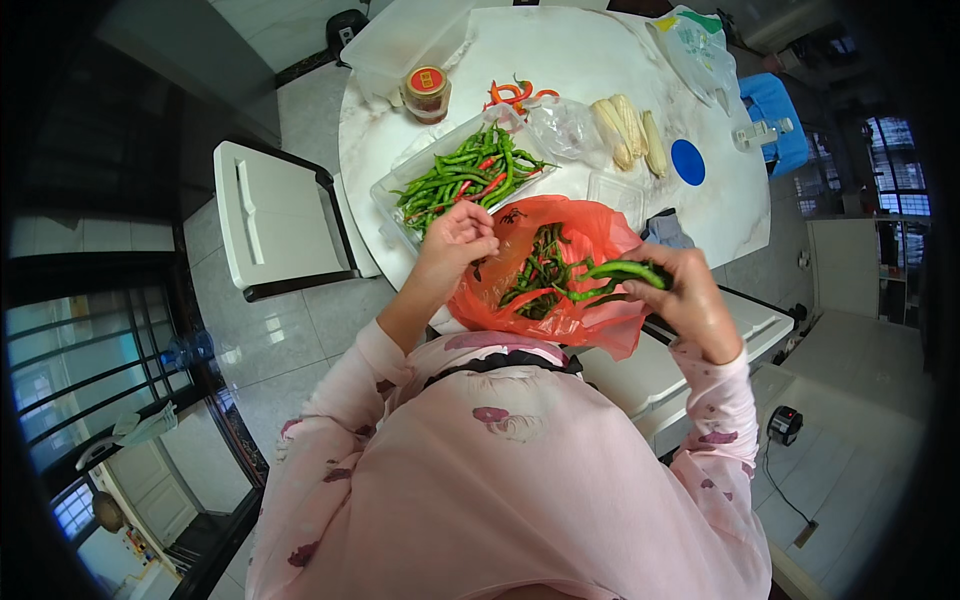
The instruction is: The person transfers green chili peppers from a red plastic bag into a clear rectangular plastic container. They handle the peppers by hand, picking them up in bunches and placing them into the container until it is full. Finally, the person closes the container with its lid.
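Note:
My right hand [686, 292] is closed around several green chili peppers [622, 271] over the right side of a red plastic bag [607, 217]. Inside the bag lie darker green and a few red chilies [541, 277]. My left hand [459, 244] hovers by the bag's left edge, fingers loosely curled and thumb apart, with nothing visible in it. Just beyond it, a clear plastic box [386, 196] is heaped with bright green chilies [450, 169] and some red ones. The bag sits at the near edge of a round white marbled table [555, 45].
Behind the box are a lidded glass jar [426, 96], red chilies [514, 94] and a clear plastic bag [566, 127]. Corn cobs [621, 131], a blue disc [688, 162] and a clear tray [616, 196] lie to the right. Chairs [281, 217] flank me.

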`<act>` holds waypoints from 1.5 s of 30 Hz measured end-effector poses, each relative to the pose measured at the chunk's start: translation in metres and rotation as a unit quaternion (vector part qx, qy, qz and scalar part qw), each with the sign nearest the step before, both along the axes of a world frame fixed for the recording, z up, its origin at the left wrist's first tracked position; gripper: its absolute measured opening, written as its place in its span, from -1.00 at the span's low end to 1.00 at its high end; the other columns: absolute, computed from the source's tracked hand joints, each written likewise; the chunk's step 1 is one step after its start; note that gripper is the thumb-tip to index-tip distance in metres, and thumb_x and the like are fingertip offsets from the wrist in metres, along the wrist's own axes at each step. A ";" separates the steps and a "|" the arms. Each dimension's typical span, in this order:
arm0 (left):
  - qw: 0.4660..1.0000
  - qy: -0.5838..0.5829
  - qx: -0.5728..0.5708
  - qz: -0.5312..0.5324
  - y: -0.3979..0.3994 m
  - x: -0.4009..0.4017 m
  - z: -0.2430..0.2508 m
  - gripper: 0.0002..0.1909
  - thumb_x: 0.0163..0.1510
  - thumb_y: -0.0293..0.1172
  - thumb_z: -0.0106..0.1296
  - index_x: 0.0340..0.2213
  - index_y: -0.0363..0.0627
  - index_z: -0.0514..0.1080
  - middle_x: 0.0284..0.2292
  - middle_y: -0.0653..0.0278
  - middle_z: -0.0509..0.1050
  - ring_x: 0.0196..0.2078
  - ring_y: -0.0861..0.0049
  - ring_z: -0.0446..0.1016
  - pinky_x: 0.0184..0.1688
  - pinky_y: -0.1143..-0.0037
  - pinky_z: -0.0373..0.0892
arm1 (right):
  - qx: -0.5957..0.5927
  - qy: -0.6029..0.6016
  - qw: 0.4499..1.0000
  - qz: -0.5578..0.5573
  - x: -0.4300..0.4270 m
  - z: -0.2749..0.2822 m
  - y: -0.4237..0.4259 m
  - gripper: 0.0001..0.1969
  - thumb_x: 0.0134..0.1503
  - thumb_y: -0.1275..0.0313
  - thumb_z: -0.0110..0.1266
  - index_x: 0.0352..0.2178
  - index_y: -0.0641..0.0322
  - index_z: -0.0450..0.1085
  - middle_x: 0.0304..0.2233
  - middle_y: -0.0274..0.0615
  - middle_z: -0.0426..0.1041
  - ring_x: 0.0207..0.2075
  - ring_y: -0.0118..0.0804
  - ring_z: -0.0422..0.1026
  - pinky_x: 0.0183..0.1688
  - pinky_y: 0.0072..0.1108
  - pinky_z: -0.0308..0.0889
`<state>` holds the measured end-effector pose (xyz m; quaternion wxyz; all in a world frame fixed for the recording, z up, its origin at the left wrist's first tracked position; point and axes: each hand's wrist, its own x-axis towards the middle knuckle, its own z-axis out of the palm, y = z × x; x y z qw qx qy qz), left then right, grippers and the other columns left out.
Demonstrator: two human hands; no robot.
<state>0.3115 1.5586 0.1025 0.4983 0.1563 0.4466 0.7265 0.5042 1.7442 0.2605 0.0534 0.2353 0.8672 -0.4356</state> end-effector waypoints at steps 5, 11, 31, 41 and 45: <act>0.997 -0.034 0.008 0.069 -0.018 -0.019 -0.014 -0.72 -0.11 -0.73 0.05 -0.33 -0.19 0.30 -0.39 0.34 0.33 -0.35 0.65 0.39 -0.25 0.65 0.38 | -0.232 0.040 0.970 -0.065 -0.022 0.026 0.017 -0.83 0.04 0.60 0.07 -0.29 0.42 0.39 -0.54 -0.28 0.46 -0.54 -0.51 0.43 -0.52 -0.74 0.36; 0.983 -0.053 -0.015 0.177 -0.040 -0.045 -0.026 -0.76 -0.04 -0.66 0.05 -0.29 -0.19 0.33 -0.36 0.29 0.38 -0.35 0.61 0.41 -0.27 0.63 0.39 | -0.282 0.146 0.946 -0.073 -0.104 -0.009 0.008 -0.77 0.06 0.55 0.05 -0.22 0.44 0.35 -0.37 -0.14 0.46 -0.39 -0.40 0.48 -0.46 -0.70 0.41; 0.852 0.393 -0.187 0.291 -0.034 -0.050 -0.028 -0.72 -0.13 -0.57 0.12 -0.30 -0.23 0.35 -0.37 0.29 0.35 -0.34 0.53 0.38 -0.28 0.53 0.35 | 0.199 0.061 0.954 0.218 -0.192 -0.131 -0.012 -0.33 -0.08 0.12 0.19 0.05 0.10 0.18 -0.12 0.09 0.33 -0.10 0.06 0.35 -0.07 -0.32 0.27; 0.622 0.743 -0.245 0.015 0.024 -0.052 -0.042 -0.26 -0.10 -0.15 0.14 0.13 0.18 0.12 0.17 0.06 0.04 0.19 0.13 0.06 0.13 0.19 0.06 | -0.625 0.073 0.767 -0.122 -0.179 -0.158 0.020 -0.86 0.15 0.42 -0.02 -0.39 0.30 0.34 -0.53 -0.32 0.35 -0.52 -0.48 0.35 -0.43 -0.67 0.36; 0.574 0.762 -0.301 0.008 0.023 -0.050 -0.048 -0.27 -0.07 -0.20 0.11 0.14 0.25 0.09 0.08 0.03 0.18 0.10 0.13 0.22 0.02 0.27 0.24 | -0.487 0.057 0.863 -0.121 -0.166 -0.163 0.022 -0.89 0.05 0.48 0.12 -0.47 0.29 0.36 -0.57 -0.35 0.37 -0.56 -0.49 0.34 -0.46 -0.65 0.32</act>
